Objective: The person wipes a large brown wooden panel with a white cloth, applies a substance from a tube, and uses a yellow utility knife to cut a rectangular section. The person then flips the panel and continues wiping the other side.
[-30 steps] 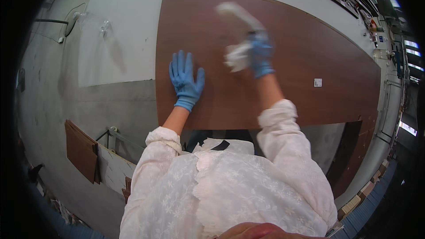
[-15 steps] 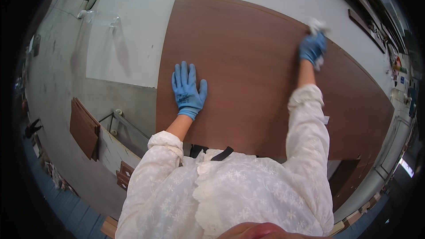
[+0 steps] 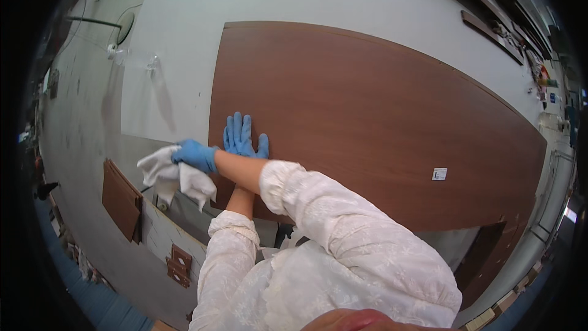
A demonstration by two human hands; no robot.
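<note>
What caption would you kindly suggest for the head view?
Right hand holds white cloth; left hand rests on brown panel.

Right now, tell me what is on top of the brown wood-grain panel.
The brown wood-grain panel bears a white label and the blue-gloved left hand. The surface under that hand and behind the right forearm is hidden.

- Left hand (image 3: 244,141), from where I stand: gloved, palm down, flat, fingers extended away from the body, thumb spread to the side.
- Right hand (image 3: 196,155): gloved, fingers curled closed, out past left hand on the person's left.
- Right forearm (image 3: 240,171): crosses above left forearm (image 3: 241,202) near the wrist; can't tell if touching.
- Right arm (image 3: 355,208): slants leftward across the front of the torso, elbow region sleeved.
- Left arm (image 3: 226,257): reaches forward, lower forearm bare.
</note>
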